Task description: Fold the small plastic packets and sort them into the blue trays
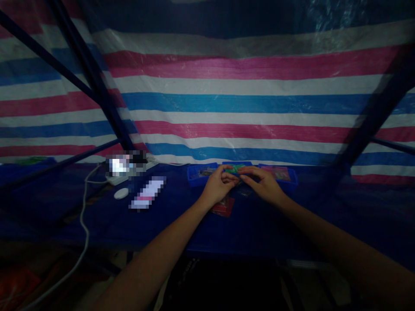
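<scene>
Above the blue table, my left hand and my right hand meet with their fingertips close together. The fingers of both hands are curled in a pinch; what lies between them is too small and dark to make out. Just behind the fingertips, green packets show in the middle blue bin. Under my left hand a red packet lies on the table. A small clear packet seems to lie below my right hand.
Left and right blue bins flank the middle one; the right holds reddish packets. Leftward are a phone, a white round object and a power strip with a white cable. Striped sheeting hangs behind.
</scene>
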`<action>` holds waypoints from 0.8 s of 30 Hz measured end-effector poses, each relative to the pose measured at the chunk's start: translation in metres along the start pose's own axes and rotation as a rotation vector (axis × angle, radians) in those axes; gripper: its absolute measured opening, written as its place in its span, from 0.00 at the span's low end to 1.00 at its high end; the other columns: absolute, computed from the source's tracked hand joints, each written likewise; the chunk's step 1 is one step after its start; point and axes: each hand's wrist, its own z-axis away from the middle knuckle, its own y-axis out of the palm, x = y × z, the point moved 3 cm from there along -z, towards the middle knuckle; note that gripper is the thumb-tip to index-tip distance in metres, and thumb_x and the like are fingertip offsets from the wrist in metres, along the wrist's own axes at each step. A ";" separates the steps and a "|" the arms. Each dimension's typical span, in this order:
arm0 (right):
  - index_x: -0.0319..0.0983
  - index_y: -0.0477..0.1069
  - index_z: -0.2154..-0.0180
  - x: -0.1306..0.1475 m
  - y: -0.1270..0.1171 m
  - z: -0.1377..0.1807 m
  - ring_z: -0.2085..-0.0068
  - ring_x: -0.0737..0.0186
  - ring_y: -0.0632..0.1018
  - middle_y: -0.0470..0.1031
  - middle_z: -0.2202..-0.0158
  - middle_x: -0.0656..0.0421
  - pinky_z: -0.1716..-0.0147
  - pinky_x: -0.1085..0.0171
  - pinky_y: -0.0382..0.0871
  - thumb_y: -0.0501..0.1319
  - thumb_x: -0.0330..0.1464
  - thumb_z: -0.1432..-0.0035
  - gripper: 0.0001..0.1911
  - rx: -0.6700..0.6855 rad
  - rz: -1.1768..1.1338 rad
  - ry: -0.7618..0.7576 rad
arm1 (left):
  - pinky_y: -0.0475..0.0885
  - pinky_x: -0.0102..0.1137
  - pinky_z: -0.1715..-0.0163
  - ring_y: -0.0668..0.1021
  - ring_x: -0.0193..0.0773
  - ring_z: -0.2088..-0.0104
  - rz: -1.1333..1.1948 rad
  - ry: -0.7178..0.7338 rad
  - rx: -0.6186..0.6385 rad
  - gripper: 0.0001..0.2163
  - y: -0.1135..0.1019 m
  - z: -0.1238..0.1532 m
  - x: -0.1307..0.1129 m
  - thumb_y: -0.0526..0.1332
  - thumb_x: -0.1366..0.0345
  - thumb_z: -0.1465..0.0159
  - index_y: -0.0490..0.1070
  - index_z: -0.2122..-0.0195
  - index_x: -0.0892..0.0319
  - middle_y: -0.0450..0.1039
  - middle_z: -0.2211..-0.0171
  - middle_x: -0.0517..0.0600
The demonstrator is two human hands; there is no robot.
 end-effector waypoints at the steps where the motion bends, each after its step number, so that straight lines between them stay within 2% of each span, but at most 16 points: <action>1: 0.47 0.78 0.55 0.000 0.002 0.000 0.48 0.55 0.78 0.79 0.51 0.57 0.45 0.52 0.71 0.61 0.40 0.35 0.11 0.028 -0.016 0.003 | 0.76 0.34 0.58 0.82 0.37 0.64 -0.049 0.014 0.013 0.23 0.000 0.001 -0.003 0.68 0.73 0.41 0.64 0.46 0.59 0.80 0.64 0.52; 4: 0.47 0.79 0.56 0.002 0.003 0.001 0.49 0.55 0.79 0.80 0.52 0.57 0.45 0.51 0.71 0.60 0.39 0.35 0.10 0.044 0.004 -0.017 | 0.75 0.37 0.56 0.82 0.40 0.62 -0.343 0.107 0.028 0.16 -0.003 0.004 -0.014 0.64 0.72 0.38 0.70 0.48 0.58 0.80 0.60 0.53; 7: 0.47 0.78 0.57 0.005 0.001 0.002 0.48 0.54 0.78 0.78 0.50 0.56 0.44 0.50 0.69 0.60 0.37 0.35 0.09 0.012 0.092 -0.063 | 0.71 0.42 0.47 0.79 0.46 0.53 -0.735 0.260 -0.035 0.11 -0.012 0.008 -0.028 0.59 0.71 0.34 0.76 0.53 0.56 0.79 0.54 0.54; 10: 0.47 0.77 0.54 0.004 -0.001 0.002 0.48 0.53 0.77 0.78 0.50 0.56 0.44 0.49 0.69 0.61 0.36 0.36 0.10 0.061 0.206 -0.106 | 0.67 0.43 0.43 0.76 0.48 0.48 -1.014 0.310 -0.132 0.16 -0.029 0.009 -0.036 0.54 0.74 0.33 0.76 0.49 0.54 0.77 0.49 0.54; 13: 0.46 0.78 0.57 -0.003 0.000 0.004 0.54 0.52 0.79 0.81 0.58 0.56 0.50 0.50 0.72 0.61 0.36 0.36 0.08 0.160 0.341 -0.079 | 0.65 0.43 0.43 0.76 0.48 0.48 -1.228 0.266 -0.194 0.20 -0.050 0.008 -0.037 0.53 0.78 0.35 0.76 0.48 0.54 0.75 0.47 0.55; 15: 0.45 0.78 0.60 -0.009 0.000 0.006 0.58 0.51 0.80 0.82 0.62 0.56 0.55 0.51 0.73 0.61 0.38 0.36 0.08 0.186 0.428 -0.041 | 0.65 0.44 0.44 0.75 0.50 0.48 -1.338 0.212 -0.214 0.18 -0.064 0.007 -0.033 0.54 0.76 0.36 0.77 0.50 0.56 0.74 0.46 0.56; 18: 0.45 0.79 0.60 -0.016 0.001 0.010 0.60 0.50 0.81 0.82 0.62 0.55 0.60 0.53 0.73 0.65 0.44 0.40 0.12 0.239 0.530 -0.031 | 0.67 0.45 0.48 0.77 0.51 0.53 -1.419 0.080 -0.230 0.15 -0.077 0.007 -0.026 0.53 0.72 0.34 0.78 0.53 0.60 0.76 0.53 0.59; 21: 0.45 0.79 0.59 -0.018 0.004 0.013 0.61 0.51 0.82 0.83 0.61 0.55 0.60 0.56 0.73 0.67 0.45 0.43 0.14 0.357 0.612 -0.058 | 0.67 0.45 0.49 0.77 0.51 0.55 -1.446 0.023 -0.247 0.14 -0.078 0.008 -0.022 0.53 0.69 0.33 0.78 0.55 0.62 0.76 0.56 0.61; 24: 0.46 0.79 0.58 -0.013 0.006 0.013 0.60 0.52 0.82 0.83 0.61 0.55 0.58 0.58 0.72 0.65 0.41 0.41 0.11 0.418 0.673 -0.056 | 0.66 0.47 0.46 0.75 0.52 0.51 -1.446 0.055 -0.312 0.13 -0.070 0.009 -0.024 0.54 0.67 0.33 0.77 0.54 0.63 0.75 0.53 0.62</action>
